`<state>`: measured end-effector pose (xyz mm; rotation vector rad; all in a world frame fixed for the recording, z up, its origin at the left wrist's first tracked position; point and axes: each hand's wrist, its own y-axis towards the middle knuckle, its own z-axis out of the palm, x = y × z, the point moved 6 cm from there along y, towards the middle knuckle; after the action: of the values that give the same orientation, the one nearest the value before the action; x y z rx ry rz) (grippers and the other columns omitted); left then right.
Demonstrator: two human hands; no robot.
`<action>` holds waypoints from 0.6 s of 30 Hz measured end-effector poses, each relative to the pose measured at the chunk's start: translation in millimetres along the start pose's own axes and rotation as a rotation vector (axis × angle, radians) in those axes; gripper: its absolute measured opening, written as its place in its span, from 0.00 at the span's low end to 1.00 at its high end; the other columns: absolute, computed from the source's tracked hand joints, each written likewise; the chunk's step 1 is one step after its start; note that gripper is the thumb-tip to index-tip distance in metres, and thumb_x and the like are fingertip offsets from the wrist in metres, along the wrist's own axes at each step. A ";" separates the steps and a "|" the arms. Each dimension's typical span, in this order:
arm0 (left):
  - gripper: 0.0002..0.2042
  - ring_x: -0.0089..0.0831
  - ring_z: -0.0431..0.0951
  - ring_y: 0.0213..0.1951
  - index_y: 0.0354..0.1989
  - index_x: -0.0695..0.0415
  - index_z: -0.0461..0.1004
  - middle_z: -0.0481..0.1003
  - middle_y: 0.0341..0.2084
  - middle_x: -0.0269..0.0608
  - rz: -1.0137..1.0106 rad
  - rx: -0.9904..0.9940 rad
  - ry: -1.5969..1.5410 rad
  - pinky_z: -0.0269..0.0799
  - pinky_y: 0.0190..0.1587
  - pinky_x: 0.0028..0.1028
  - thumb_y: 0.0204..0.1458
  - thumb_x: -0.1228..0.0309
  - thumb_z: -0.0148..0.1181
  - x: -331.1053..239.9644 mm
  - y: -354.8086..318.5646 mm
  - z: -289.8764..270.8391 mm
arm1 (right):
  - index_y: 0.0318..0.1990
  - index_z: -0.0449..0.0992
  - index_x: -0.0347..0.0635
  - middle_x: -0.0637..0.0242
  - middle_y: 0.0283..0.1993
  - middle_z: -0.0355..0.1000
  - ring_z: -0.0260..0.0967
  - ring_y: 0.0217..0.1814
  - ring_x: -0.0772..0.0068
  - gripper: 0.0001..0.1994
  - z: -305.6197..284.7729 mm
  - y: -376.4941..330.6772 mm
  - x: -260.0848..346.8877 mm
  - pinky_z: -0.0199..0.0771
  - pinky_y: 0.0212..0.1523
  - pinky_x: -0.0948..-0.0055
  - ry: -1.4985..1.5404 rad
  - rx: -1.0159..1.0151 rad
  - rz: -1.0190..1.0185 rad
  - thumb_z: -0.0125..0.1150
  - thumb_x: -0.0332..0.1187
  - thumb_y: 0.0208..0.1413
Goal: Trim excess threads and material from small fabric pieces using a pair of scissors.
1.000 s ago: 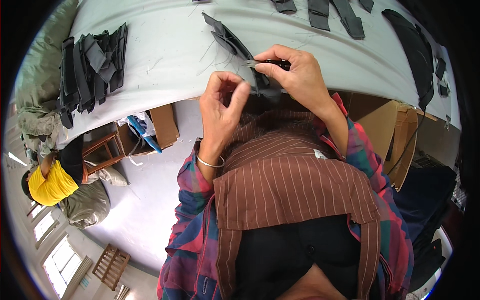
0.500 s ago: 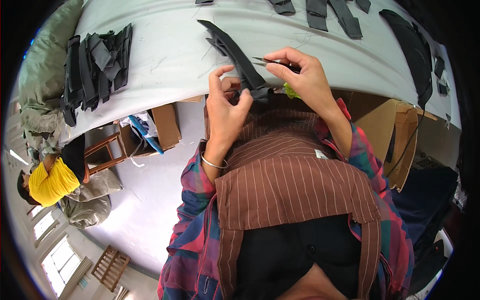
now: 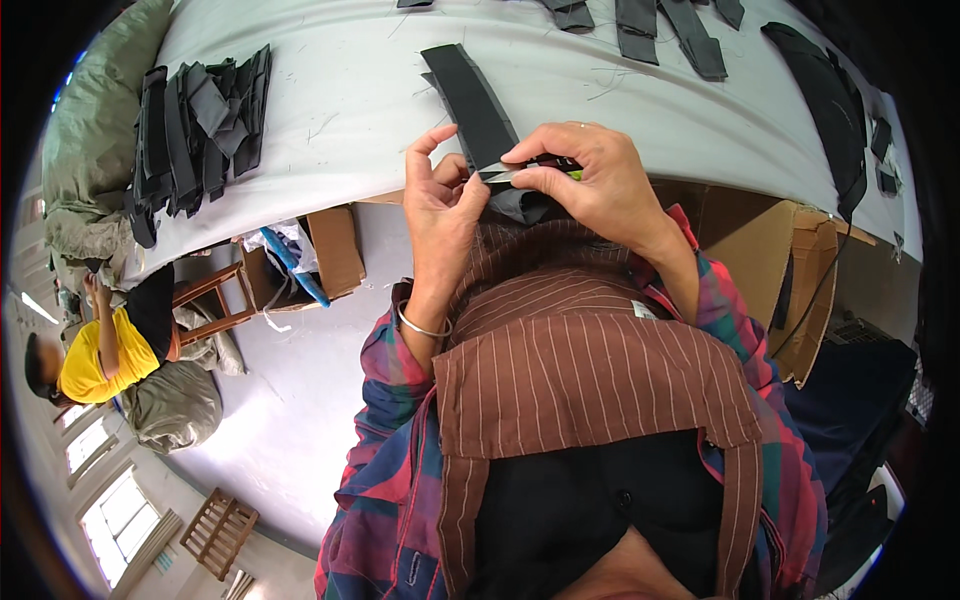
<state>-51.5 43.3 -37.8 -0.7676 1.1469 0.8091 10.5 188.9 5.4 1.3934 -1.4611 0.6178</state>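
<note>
A long dark grey fabric strip (image 3: 470, 100) lies across the near edge of the white table (image 3: 350, 90), its lower end bunched between my hands. My left hand (image 3: 440, 205) pinches that end from the left, thumb and forefinger raised. My right hand (image 3: 590, 180) grips a small thread snipper (image 3: 520, 172) with metal blades and a dark and green handle, its tip against the fabric by my left fingers.
A pile of dark fabric strips (image 3: 195, 125) sits at the table's left. More dark pieces (image 3: 650, 25) lie along the far edge, and a black piece (image 3: 825, 90) lies at the right. Cardboard boxes (image 3: 320, 250) stand under the table. A person in yellow (image 3: 100, 350) sits at the far left.
The fabric strip has been pulled toward me and straightened on the table. My hands have closed together, the snipper tip now at the strip's end.
</note>
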 end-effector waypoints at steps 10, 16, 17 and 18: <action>0.27 0.16 0.71 0.34 0.61 0.58 0.54 0.73 0.30 0.33 0.000 0.048 -0.012 0.65 0.38 0.17 0.52 0.85 0.53 -4.5 -3.1 4.4 | 0.34 0.79 0.40 0.68 0.27 0.76 0.71 0.30 0.78 0.06 0.5 -2.2 -11.4 0.70 0.34 0.78 0.199 -0.001 0.186 0.65 0.30 0.49; 0.15 0.16 0.71 0.37 0.50 0.64 0.70 0.75 0.36 0.33 0.062 0.063 -0.016 0.67 0.41 0.17 0.53 0.84 0.52 -0.6 -2.8 -3.7 | 0.38 0.78 0.41 0.72 0.28 0.74 0.68 0.31 0.82 0.10 -8.6 -11.4 -8.7 0.69 0.36 0.79 0.276 -0.021 0.209 0.67 0.29 0.47; 0.12 0.16 0.71 0.37 0.46 0.65 0.73 0.74 0.37 0.32 0.052 0.056 -0.007 0.66 0.41 0.17 0.54 0.83 0.51 1.9 -2.7 -6.5 | 0.39 0.78 0.41 0.72 0.28 0.74 0.67 0.31 0.83 0.11 -8.4 -13.1 -2.0 0.69 0.36 0.79 0.253 0.005 0.158 0.67 0.29 0.46; 0.09 0.15 0.71 0.37 0.42 0.65 0.75 0.74 0.37 0.31 0.042 0.050 0.002 0.66 0.41 0.16 0.54 0.83 0.51 3.5 -2.3 -8.2 | 0.39 0.78 0.41 0.72 0.28 0.74 0.67 0.31 0.83 0.11 -6.7 -16.0 1.0 0.69 0.36 0.79 0.253 0.005 0.158 0.67 0.29 0.46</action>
<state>-52.7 35.6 -42.9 -0.7048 1.1846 0.8118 27.8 190.9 4.7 1.1633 -1.3733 0.8662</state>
